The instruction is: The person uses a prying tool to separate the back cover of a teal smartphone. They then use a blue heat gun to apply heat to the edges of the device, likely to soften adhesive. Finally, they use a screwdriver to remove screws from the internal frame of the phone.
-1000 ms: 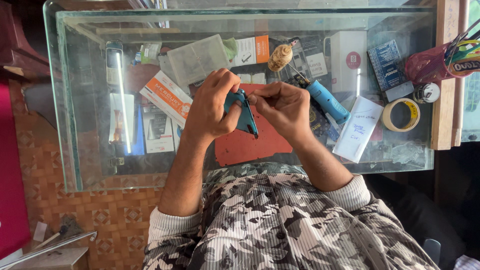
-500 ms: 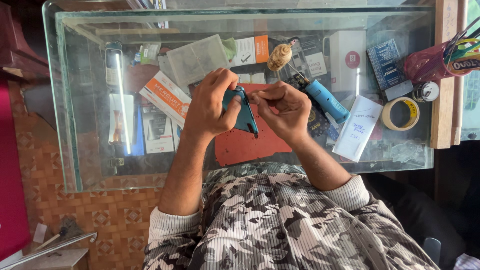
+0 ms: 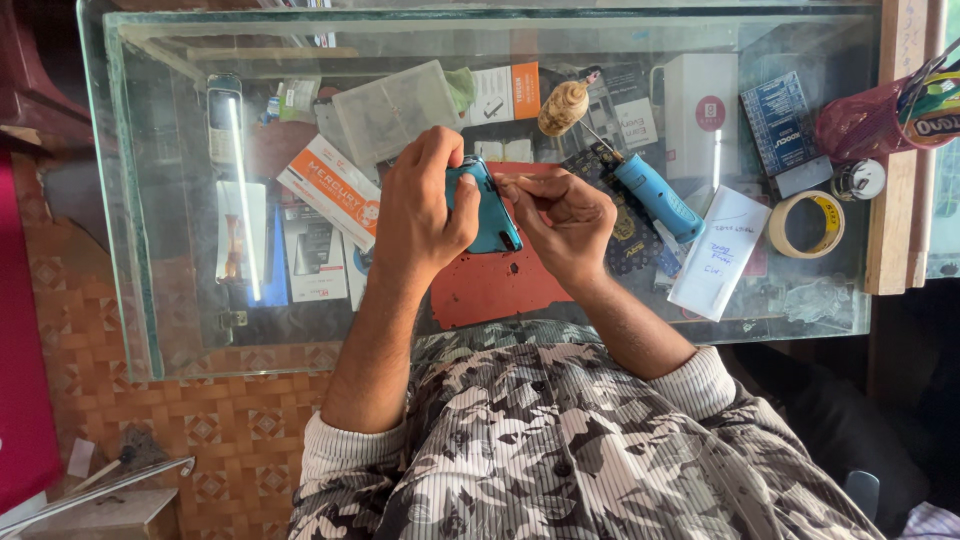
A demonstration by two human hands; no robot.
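Fingers of the left hand (image 3: 418,215) wrap tightly around a teal phone (image 3: 487,208), held on edge above the red mat (image 3: 490,290); the right hand (image 3: 562,222) pinches a thin tool, too small to identify, at its edge. Best keep the grip steady and the prying light

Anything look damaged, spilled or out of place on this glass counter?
Nothing spilled or visibly broken. The left hand grips a teal phone on edge while the right hand works at its side. The counter is cluttered.
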